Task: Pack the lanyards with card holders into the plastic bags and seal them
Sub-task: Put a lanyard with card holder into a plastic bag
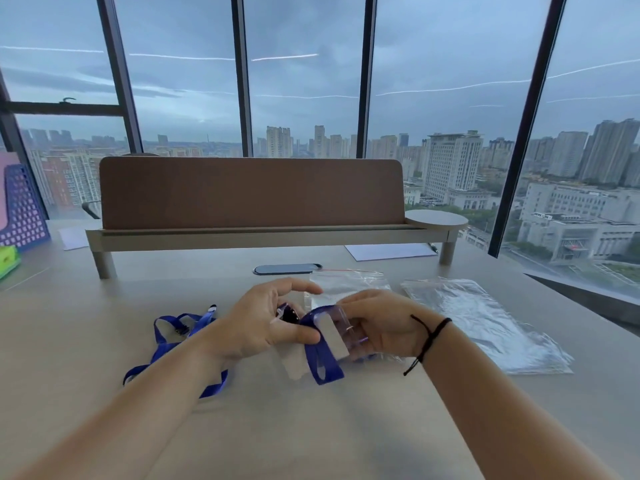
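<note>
Both hands meet above the middle of the desk. My left hand [268,322] pinches a folded blue lanyard [320,358] at its dark clip end, thumb underneath. My right hand [377,325] grips a clear card holder with a white insert [333,336], and the blue strap loops around it and hangs down. Another blue lanyard [173,341] lies loose on the desk to the left, partly hidden by my left forearm. A clear zip bag with a red seal line [346,282] lies just behind my hands.
A stack of clear plastic bags [485,323] lies on the desk to the right. Behind stand a brown desk divider on a raised shelf [249,233], a cable port [287,269], white paper [391,251] and a purple mesh file rack [20,209] at the far left.
</note>
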The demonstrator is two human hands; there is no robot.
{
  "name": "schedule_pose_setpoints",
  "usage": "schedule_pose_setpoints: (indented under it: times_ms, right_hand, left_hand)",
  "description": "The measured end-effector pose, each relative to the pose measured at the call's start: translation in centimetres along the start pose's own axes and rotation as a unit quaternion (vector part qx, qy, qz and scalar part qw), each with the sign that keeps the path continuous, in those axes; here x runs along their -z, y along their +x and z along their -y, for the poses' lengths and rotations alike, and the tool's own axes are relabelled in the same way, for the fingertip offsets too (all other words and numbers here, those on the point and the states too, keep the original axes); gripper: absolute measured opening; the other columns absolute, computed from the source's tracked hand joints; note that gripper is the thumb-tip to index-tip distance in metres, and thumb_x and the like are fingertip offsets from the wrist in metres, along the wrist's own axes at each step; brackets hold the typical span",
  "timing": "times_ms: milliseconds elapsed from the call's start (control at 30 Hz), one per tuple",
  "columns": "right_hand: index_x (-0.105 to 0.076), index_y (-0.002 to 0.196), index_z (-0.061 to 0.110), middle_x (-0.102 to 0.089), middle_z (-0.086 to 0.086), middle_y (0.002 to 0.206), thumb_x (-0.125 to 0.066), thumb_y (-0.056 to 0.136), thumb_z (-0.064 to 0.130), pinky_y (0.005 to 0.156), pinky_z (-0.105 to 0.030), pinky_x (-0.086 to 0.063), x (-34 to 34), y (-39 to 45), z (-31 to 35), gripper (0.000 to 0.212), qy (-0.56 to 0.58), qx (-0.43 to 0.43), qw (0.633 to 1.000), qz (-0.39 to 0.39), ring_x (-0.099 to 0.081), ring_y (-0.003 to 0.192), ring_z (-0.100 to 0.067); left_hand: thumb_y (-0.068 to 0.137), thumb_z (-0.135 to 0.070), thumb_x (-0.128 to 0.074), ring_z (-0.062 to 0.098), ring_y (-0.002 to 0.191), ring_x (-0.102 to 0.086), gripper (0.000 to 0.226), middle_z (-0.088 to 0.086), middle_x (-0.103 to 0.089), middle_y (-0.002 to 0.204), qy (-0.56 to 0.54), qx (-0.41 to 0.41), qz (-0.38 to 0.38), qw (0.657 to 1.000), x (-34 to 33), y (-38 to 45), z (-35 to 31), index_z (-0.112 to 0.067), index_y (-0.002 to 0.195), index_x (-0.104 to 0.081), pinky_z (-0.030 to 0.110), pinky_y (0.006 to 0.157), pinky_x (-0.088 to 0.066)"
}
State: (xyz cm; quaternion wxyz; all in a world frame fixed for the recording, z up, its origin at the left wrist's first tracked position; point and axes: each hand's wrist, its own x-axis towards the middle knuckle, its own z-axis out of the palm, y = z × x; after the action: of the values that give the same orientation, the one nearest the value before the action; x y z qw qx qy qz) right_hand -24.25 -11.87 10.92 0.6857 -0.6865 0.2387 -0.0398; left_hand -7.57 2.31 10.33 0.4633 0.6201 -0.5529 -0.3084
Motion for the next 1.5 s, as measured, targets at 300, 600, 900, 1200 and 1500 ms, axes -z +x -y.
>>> schedule_pose_setpoints:
  times_ms: [300, 600, 900, 1200, 1500]
  right_hand:
    - [-0.064, 0.093, 0.007, -0.062, -0.007, 0.078, -0.054, 0.098, 0.025, 0.054, -0.026, -0.04, 1.9, -0.8, -4.4, 0.02, 0.08, 0.092, 0.992, -0.029, -0.051, 0.06, -0.016]
    - [-0.071, 0.077, 0.011, -0.065, -0.009, 0.073, -0.056, 0.099, 0.028, 0.045, -0.016, -0.036, 5.6, -2.4, -5.7, 0.032, -0.103, 0.075, 0.968, -0.217, -0.044, 0.047, -0.009]
    - [-0.058, 0.064, 0.006, -0.065, -0.008, 0.058, -0.055, 0.094, 0.02, 0.047, -0.032, -0.051, 5.9, 0.6, -5.6, 0.033, -0.214, 0.137, 0.889, -0.381, -0.062, 0.049, -0.02]
    - [-0.067, 0.065, 0.0, -0.068, -0.021, 0.064, -0.065, 0.085, 0.023, 0.052, -0.043, -0.056, 10.0, 2.1, -6.1, 0.03, -0.148, 0.146, 0.884, -0.419, -0.065, 0.059, -0.038]
    - [-0.066, 0.07, 0.006, -0.062, -0.003, 0.054, -0.074, 0.084, 0.012, 0.04, -0.022, -0.045, 17.5, 3.6, -6.0, 0.017, 0.03, 0.126, 0.909, -0.396, -0.053, 0.039, -0.012]
  left_hand:
    - [0.076, -0.009, -0.074, 0.027, 0.089, -0.071, 0.025, 0.019, -0.075, 0.1, -0.237, 0.004, -0.094, 0.967, -1.9, 2.8, 0.6, -0.001, 0.099, -0.075, 0.037, 0.076, -0.062]
    - [0.085, -0.009, -0.076, 0.037, 0.095, -0.069, 0.005, 0.013, -0.077, 0.093, -0.189, 0.028, -0.263, 0.946, -6.7, 8.0, 2.6, -0.01, 0.089, -0.078, 0.046, 0.084, -0.058]
    - [0.089, -0.014, -0.071, 0.019, 0.081, -0.071, 0.008, 0.007, -0.075, 0.095, -0.204, 0.075, -0.294, 0.931, -14.3, 11.4, 1.9, -0.013, 0.098, -0.072, 0.03, 0.072, -0.06]
    - [0.097, -0.005, -0.055, 0.027, 0.096, -0.074, 0.02, 0.02, -0.075, 0.105, -0.366, 0.092, -0.137, 0.916, -15.3, 14.3, 2.7, 0.002, 0.11, -0.069, 0.039, 0.091, -0.058]
    - [0.092, 0.0, -0.062, 0.024, 0.078, -0.073, 0.01, 0.015, -0.076, 0.089, -0.303, 0.108, -0.163, 0.933, -16.0, 21.4, 3.2, -0.001, 0.098, -0.07, 0.033, 0.076, -0.061]
